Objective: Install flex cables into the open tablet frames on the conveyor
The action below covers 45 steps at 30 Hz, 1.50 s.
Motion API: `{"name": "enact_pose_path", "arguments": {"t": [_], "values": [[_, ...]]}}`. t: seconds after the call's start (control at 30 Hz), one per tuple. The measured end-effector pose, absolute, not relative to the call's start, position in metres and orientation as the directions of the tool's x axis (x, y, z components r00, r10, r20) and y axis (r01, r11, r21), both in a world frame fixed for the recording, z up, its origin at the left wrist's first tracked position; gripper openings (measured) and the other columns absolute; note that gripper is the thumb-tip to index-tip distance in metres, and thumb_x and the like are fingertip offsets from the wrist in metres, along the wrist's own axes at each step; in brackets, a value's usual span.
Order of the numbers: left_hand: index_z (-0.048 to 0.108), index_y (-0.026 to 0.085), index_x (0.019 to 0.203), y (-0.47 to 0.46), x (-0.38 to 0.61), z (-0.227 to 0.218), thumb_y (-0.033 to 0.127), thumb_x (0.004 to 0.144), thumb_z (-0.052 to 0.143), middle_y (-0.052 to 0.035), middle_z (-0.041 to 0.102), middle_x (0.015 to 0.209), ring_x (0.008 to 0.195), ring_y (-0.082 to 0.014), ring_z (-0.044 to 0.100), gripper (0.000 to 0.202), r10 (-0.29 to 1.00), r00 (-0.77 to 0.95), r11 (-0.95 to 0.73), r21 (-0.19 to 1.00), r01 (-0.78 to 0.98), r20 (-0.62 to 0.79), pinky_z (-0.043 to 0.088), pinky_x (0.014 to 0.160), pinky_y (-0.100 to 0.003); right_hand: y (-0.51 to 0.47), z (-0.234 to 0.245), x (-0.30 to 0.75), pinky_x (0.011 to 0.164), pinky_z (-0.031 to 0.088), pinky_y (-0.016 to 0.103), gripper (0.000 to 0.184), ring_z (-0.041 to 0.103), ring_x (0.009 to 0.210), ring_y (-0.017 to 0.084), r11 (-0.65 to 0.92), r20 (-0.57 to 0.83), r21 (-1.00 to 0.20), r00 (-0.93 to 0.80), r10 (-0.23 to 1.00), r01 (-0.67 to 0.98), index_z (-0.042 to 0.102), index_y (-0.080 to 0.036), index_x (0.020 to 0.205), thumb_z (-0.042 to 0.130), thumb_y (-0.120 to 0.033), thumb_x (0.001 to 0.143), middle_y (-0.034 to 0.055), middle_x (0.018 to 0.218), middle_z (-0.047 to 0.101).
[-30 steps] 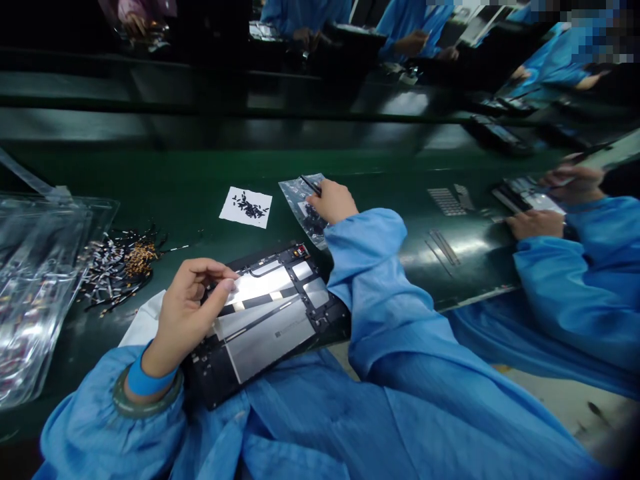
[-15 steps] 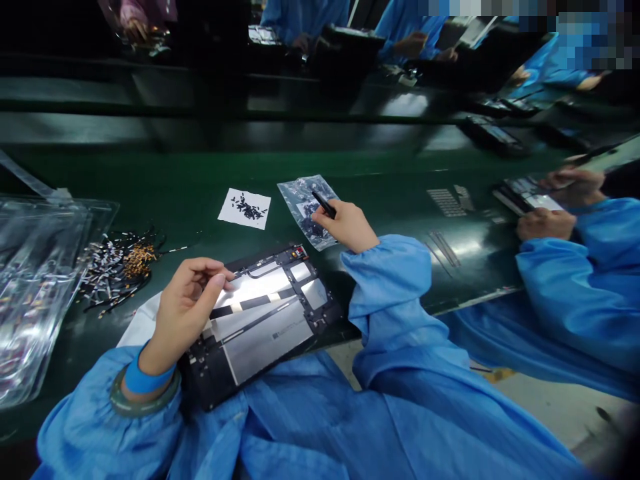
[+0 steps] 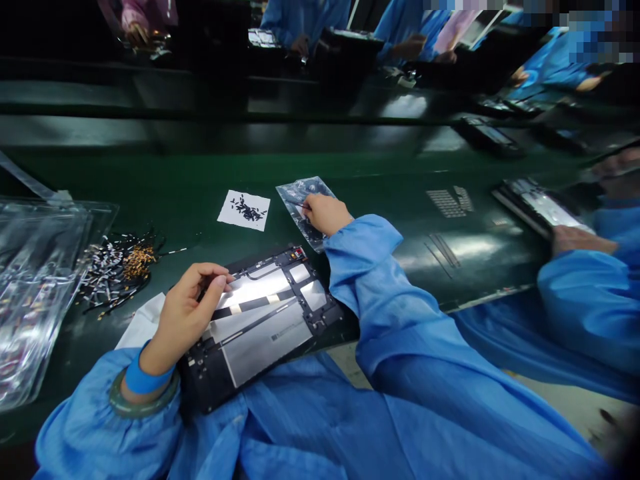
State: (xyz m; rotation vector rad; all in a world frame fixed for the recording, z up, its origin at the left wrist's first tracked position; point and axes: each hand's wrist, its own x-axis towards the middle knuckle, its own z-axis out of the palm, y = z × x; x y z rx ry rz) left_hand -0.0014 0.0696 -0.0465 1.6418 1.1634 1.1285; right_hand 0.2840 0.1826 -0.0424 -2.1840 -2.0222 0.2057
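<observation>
Pinching the opened tablet (image 3: 270, 333), the left hand (image 3: 183, 317) grips; right hand (image 3: 326, 213) curls on plastic bag (image 3: 294, 193); print illegible.

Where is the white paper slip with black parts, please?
In the head view the slip lies on the green belt, just left of the clear bag under the right hand.

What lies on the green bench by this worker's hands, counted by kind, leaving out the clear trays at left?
Opened tablet: 1
White slip with black bits: 1
Small clear bag: 1
Heap of little cables: 1
White sheet by the tablet: 1
Total: 5
</observation>
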Motion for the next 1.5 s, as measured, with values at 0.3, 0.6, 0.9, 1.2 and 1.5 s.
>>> {"name": "enact_pose_path", "arguments": {"t": [0.3,0.6,0.9,1.2,1.5], "values": [[0.062,0.019,0.094,0.065,-0.001,-0.044,0.037,0.089,0.06,-0.0034,0.071,0.086,0.071,-0.0134,0.067,0.018,0.975,0.158,-0.195,0.938,0.287,0.154,0.057,0.069,-0.025,0.18,-0.039,0.297,0.085,0.05,0.032,0.016,0.066,0.09,0.021,-0.054,0.051,-0.538,0.096,0.994,0.842,0.068,-0.012,0.096,0.059,-0.021,0.086,0.0088,0.095,0.071],[0.063,0.018,0.1,0.068,0.011,-0.03,0.043,0.085,0.064,-0.0067,0.073,0.09,0.073,-0.0151,0.069,0.028,0.98,0.18,-0.123,0.969,0.214,0.085,0.059,0.068,-0.026,0.143,-0.018,0.26,0.04,0.026,0.02,0.041,0.037,0.043,0.005,-0.079,-0.133,-0.964,-0.202,0.97,0.254,0.055,-0.017,0.075,0.078,-0.05,0.067,-0.0053,0.059,0.053],[0.065,0.015,0.098,0.066,0.024,-0.018,0.042,0.079,0.069,-0.0049,0.072,0.077,0.062,-0.0151,0.069,0.034,0.976,0.215,-0.059,0.996,0.069,0.043,0.06,0.06,-0.024,0.115,0.004,0.209,0.037,0.025,0.017,0.044,0.037,0.043,0.002,-0.185,-0.246,-0.969,-0.602,0.76,0.162,0.057,-0.015,0.071,0.081,-0.052,0.065,-0.0069,0.056,0.052],[0.061,0.016,0.081,0.066,0.025,-0.019,0.032,0.078,0.067,0.0016,0.066,0.058,0.049,-0.0131,0.066,0.018,0.985,0.172,0.027,1.0,0.014,-0.029,0.057,0.05,-0.021,0.116,-0.004,0.205,0.036,0.024,0.017,0.044,0.037,0.042,0.002,-0.188,-0.247,-0.969,-0.59,0.769,0.16,0.058,-0.015,0.071,0.081,-0.052,0.065,-0.0071,0.055,0.052],[0.064,0.018,0.084,0.045,-0.003,-0.014,0.037,0.081,0.063,0.0021,0.066,0.067,0.049,-0.0113,0.064,0.019,0.998,-0.05,-0.014,0.932,0.363,0.034,0.053,0.047,-0.02,0.118,-0.003,0.218,0.041,0.028,0.02,0.046,0.039,0.045,0.005,-0.136,-0.26,-0.949,-0.462,0.848,0.285,0.059,-0.016,0.075,0.076,-0.058,0.068,-0.0046,0.058,0.052]]}}
